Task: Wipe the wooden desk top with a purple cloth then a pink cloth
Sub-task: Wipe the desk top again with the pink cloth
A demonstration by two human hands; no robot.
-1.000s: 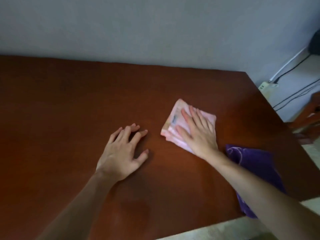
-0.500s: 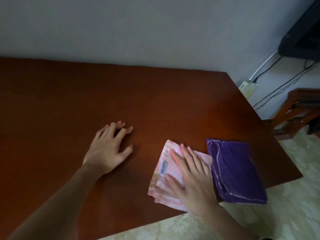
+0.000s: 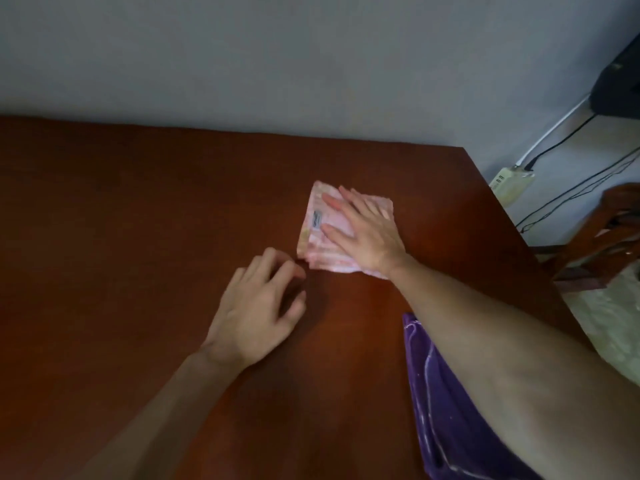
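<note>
A folded pink cloth (image 3: 317, 237) with a small white label lies on the reddish-brown wooden desk top (image 3: 138, 237), right of centre. My right hand (image 3: 363, 230) presses flat on it, fingers spread and pointing to the far left. My left hand (image 3: 256, 306) rests on the bare wood just left of and nearer than the cloth, fingers loosely curled and holding nothing. A purple cloth (image 3: 446, 410) lies at the desk's near right edge, partly hidden under my right forearm.
A grey wall runs behind the desk. Past the desk's right edge are a white power strip (image 3: 509, 181) with cables, a dark wooden chair (image 3: 609, 230), a black object high on the wall and a pale patterned floor.
My right hand has slid the pink cloth away from the near edge toward the far side of the desk. The left hand stays on the wood, with its fingers curled in more.
</note>
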